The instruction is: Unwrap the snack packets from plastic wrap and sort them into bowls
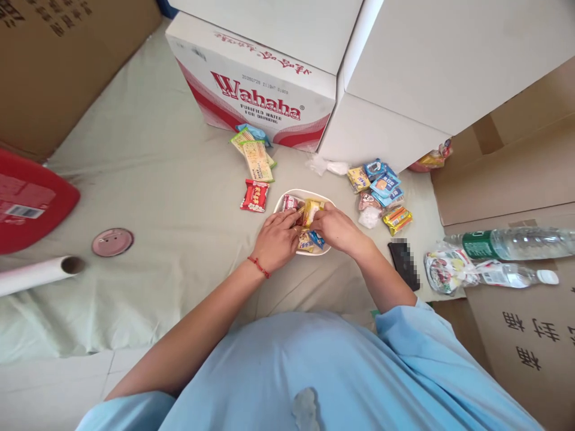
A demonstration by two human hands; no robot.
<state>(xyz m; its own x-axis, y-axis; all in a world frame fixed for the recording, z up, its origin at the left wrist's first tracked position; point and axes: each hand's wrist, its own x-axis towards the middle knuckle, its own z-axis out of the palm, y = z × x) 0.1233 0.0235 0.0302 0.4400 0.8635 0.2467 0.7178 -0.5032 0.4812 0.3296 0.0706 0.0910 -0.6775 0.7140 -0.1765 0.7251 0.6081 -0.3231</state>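
A white bowl [314,254] with several small wrapped snacks in it stands on the cloth in front of me. My left hand [279,236], with a red string bracelet on its wrist, reaches over the bowl's left side, fingers stretched out and touching the packets. From the right, my right hand [339,227] has its fingers closed at the side of a yellow snack packet [312,209]; its fingertips are partly hidden. Below this lies a blue packet [317,239] in the bowl. A dark red packet [290,203] shows near the far left rim.
Left of the bowl are a red packet [255,196] and green-edged packets [258,160]. A snack pile [381,185] and a dark pixelated object [403,263] lie to the right, beside plastic bottles [516,244]. A Wahaha carton [256,90] stands behind.
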